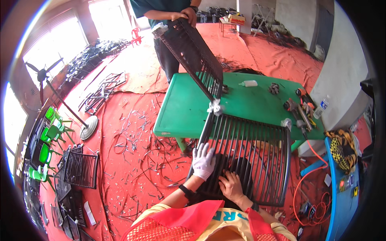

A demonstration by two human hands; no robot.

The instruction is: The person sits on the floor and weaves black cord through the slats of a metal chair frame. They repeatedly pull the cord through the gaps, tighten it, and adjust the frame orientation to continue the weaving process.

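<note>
At the six o'clock edge of the smooth green worktop (171,110), we seem to be steadying a black slatted frame (246,154).
Our white-gloved left hand (204,160) lies on its straight side rail, grip wide, fingers extended; our bare right hand (232,186), towards five o'clock, rests bent fingers on the bars, though we cannot tell whether that grip closes. At twelve o'clock, a co-worker's hands (187,14) hold a tilted black ribbed panel (198,50), its low end near a bunched white wrapping (216,107) at our frame's corner; we cannot tell if they join. We judge this a positioning step; the next move calls for firm, matched holds.
</note>
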